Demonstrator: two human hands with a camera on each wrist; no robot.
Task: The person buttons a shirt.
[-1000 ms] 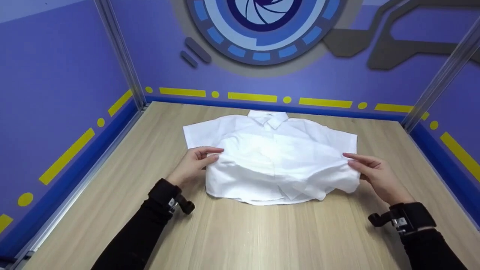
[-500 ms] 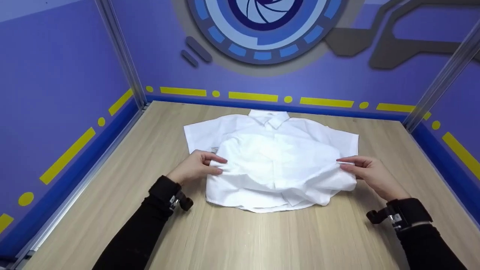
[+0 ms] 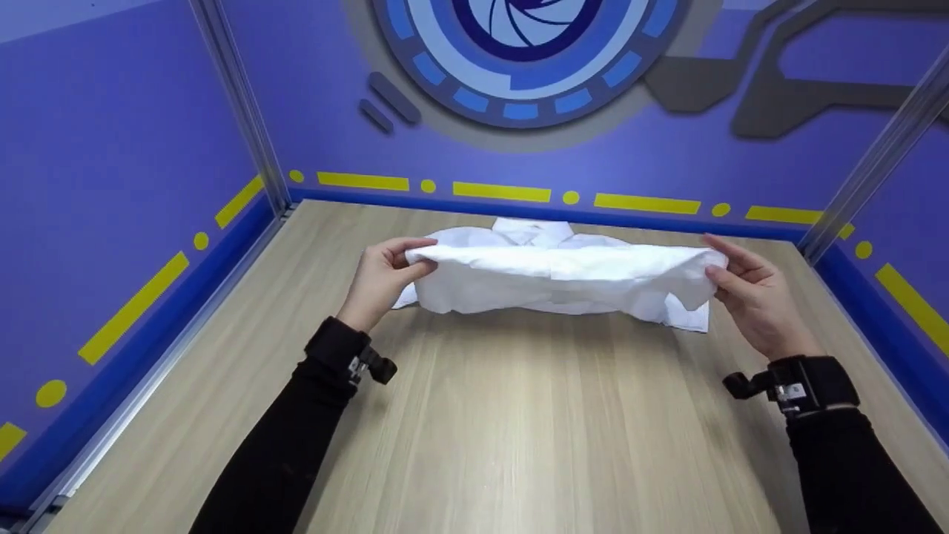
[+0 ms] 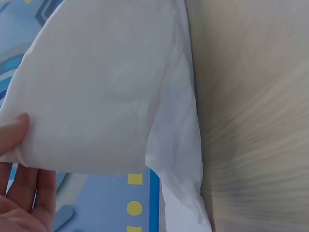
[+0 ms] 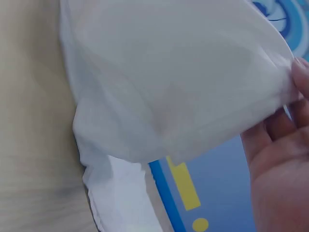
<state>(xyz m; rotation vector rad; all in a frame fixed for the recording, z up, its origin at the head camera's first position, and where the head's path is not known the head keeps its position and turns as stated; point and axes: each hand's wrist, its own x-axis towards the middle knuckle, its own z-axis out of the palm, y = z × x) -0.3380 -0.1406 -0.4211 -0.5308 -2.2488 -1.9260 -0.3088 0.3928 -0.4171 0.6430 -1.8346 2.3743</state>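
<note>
A white short-sleeved shirt (image 3: pixel 549 282) lies near the back of the table, its collar (image 3: pixel 530 231) toward the back wall. Its near part is lifted off the table and stretched between both hands. My left hand (image 3: pixel 378 282) pinches the left end of the raised edge between thumb and fingers. At the other end, my right hand (image 3: pixel 760 304) pinches the cloth the same way. In the left wrist view the raised cloth (image 4: pixel 96 87) hangs down from the thumb (image 4: pixel 14 133). The right wrist view has the cloth (image 5: pixel 183 82) slanting up to the right hand. Most of the sleeves is hidden behind the raised cloth.
The wooden table (image 3: pixel 504 430) extends in front of the shirt. Blue-purple walls (image 3: pixel 118 148) with yellow marks close off the back and both sides, with metal posts (image 3: pixel 245 104) at the corners. A camera on a black strap (image 3: pixel 812 382) sits on each wrist.
Both hands first slid slightly toward the near edge of the shirt. Then they rose and moved away from the body, lifting the shirt's near part off the table.
</note>
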